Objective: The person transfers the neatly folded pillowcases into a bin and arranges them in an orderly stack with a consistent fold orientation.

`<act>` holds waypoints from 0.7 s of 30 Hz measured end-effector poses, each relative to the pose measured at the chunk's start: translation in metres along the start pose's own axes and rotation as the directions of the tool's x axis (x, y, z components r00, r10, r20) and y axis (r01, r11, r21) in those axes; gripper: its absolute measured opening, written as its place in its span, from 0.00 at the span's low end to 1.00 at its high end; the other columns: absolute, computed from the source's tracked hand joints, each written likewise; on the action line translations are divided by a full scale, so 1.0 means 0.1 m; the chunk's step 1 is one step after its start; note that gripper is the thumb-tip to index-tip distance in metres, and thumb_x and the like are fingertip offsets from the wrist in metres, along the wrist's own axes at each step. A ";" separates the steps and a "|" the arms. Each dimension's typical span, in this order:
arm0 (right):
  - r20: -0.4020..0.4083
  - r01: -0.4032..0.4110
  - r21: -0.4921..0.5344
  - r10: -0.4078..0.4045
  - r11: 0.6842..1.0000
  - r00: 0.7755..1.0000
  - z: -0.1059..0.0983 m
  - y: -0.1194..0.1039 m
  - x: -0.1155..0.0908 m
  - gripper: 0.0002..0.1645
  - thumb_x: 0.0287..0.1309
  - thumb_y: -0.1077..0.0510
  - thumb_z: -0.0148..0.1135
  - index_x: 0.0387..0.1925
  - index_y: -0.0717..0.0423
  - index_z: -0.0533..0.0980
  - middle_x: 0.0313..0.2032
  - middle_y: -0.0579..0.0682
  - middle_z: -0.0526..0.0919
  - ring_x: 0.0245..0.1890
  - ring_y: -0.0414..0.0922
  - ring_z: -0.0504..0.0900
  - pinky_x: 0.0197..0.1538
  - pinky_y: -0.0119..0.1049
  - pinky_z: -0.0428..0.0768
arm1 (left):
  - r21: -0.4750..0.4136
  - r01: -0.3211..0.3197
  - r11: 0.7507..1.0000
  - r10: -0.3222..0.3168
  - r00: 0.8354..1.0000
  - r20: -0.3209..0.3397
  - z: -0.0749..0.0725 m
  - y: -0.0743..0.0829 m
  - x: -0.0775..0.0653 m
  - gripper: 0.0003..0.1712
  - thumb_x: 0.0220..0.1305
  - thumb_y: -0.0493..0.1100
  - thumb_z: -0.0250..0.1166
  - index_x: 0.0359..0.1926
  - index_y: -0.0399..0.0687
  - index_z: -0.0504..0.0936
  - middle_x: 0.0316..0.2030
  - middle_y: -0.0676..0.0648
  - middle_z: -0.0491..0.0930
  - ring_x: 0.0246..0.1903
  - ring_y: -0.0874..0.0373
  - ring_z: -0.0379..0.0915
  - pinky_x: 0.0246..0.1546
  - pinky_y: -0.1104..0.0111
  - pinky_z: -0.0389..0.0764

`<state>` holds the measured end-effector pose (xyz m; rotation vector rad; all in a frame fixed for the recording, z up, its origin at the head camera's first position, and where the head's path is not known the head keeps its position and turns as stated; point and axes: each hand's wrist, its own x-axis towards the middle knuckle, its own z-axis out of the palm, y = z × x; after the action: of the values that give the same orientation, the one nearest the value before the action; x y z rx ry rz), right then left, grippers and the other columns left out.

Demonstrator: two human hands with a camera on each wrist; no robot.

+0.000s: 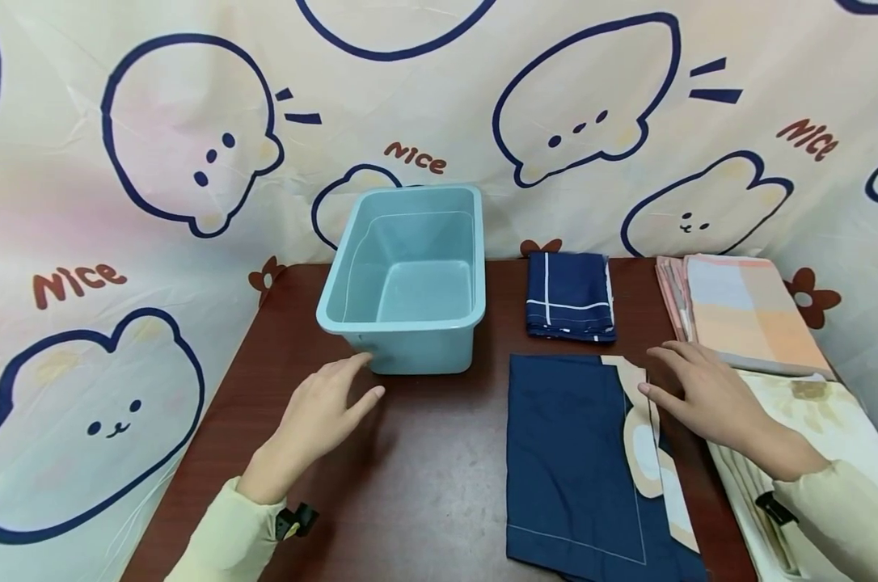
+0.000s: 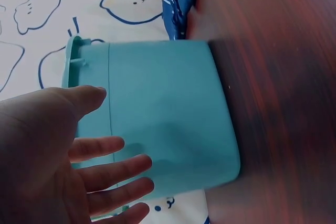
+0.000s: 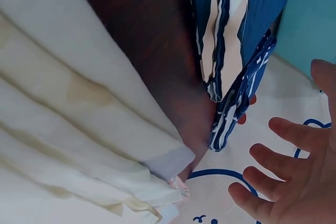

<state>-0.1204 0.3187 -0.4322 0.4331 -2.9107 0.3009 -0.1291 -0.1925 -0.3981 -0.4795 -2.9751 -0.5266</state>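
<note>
A light blue plastic basin [image 1: 410,352] stands at the back of the dark wooden table. Close to its near left corner is my left hand [image 1: 321,411], fingers spread and holding nothing; the left wrist view shows those fingers [image 2: 118,174] in front of the basin's side [image 2: 163,98]. My right hand [image 1: 711,400] hovers with relaxed fingers by the right edge of a large folded navy cloth [image 1: 566,453] with a beige and white print. Behind that lies a smaller folded navy cloth [image 1: 573,295] with white lines. Nothing is in the right hand either.
On the right side of the table [image 1: 424,501] lie a folded peach-and-grey checked cloth [image 1: 759,311] and, nearer, a thick folded cream cloth [image 1: 821,420], partly under the right forearm. A printed curtain [image 1: 439,105] hangs close behind the table and along its sides.
</note>
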 end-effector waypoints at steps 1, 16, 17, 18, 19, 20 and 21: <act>0.001 0.001 0.000 -0.001 1.000 1.000 0.00 0.00 0.00 0.36 0.62 0.43 0.68 0.61 0.64 0.75 0.58 0.68 0.77 0.59 0.68 0.74 0.58 0.67 0.71 | -0.005 -0.003 1.000 0.003 1.000 0.001 0.01 0.01 0.00 0.32 0.69 0.55 0.65 0.67 0.45 0.74 0.61 0.41 0.80 0.61 0.43 0.77 0.57 0.45 0.78; 0.107 -0.061 0.022 0.059 0.998 0.993 0.02 -0.05 -0.08 0.35 0.65 0.40 0.64 0.61 0.63 0.75 0.58 0.67 0.79 0.60 0.67 0.74 0.58 0.67 0.72 | -0.132 -0.049 0.990 0.060 0.995 0.076 0.24 0.33 0.04 0.27 0.69 0.54 0.65 0.65 0.51 0.76 0.57 0.49 0.83 0.56 0.51 0.80 0.54 0.51 0.79; 0.118 -0.068 0.022 0.065 0.997 0.991 0.02 -0.05 -0.08 0.35 0.66 0.40 0.64 0.61 0.63 0.75 0.58 0.67 0.79 0.60 0.67 0.74 0.59 0.68 0.72 | -0.137 -0.051 0.989 0.063 0.994 0.086 0.26 0.35 0.05 0.27 0.69 0.55 0.65 0.65 0.52 0.76 0.57 0.49 0.82 0.56 0.51 0.80 0.54 0.52 0.80; 0.128 -0.073 0.021 0.070 0.997 0.989 0.02 -0.05 -0.09 0.35 0.66 0.39 0.63 0.61 0.62 0.75 0.58 0.67 0.79 0.60 0.68 0.74 0.59 0.68 0.71 | -0.141 -0.054 0.988 0.068 0.993 0.097 0.28 0.37 0.06 0.27 0.69 0.55 0.65 0.65 0.52 0.76 0.58 0.49 0.82 0.56 0.51 0.80 0.54 0.52 0.80; 0.136 -0.077 0.022 0.073 0.997 0.988 0.02 -0.05 -0.09 0.35 0.66 0.39 0.63 0.61 0.62 0.75 0.58 0.67 0.79 0.60 0.68 0.74 0.60 0.68 0.71 | -0.148 -0.057 0.987 0.073 0.991 0.108 0.30 0.39 0.06 0.27 0.70 0.55 0.64 0.65 0.52 0.76 0.58 0.49 0.82 0.56 0.51 0.80 0.54 0.52 0.80; 0.141 -0.079 0.023 0.075 0.997 0.987 0.03 -0.04 -0.10 0.36 0.66 0.39 0.63 0.61 0.62 0.75 0.59 0.67 0.79 0.60 0.68 0.74 0.60 0.68 0.71 | -0.150 -0.062 0.987 0.080 0.990 0.115 0.33 0.41 0.07 0.27 0.70 0.56 0.64 0.65 0.52 0.77 0.58 0.49 0.82 0.56 0.51 0.80 0.54 0.52 0.80; 0.146 -0.080 0.023 0.076 0.997 0.986 0.03 -0.04 -0.10 0.36 0.66 0.39 0.63 0.62 0.62 0.75 0.59 0.67 0.79 0.60 0.68 0.74 0.60 0.68 0.71 | -0.154 -0.066 0.986 0.085 0.989 0.123 0.34 0.43 0.08 0.27 0.70 0.56 0.64 0.64 0.52 0.77 0.58 0.48 0.82 0.56 0.51 0.80 0.54 0.52 0.80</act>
<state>-0.1100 0.3169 -0.4366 0.3597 -3.0740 0.3366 -0.1238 -0.1401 -0.4155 -0.6613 -3.0371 -0.7420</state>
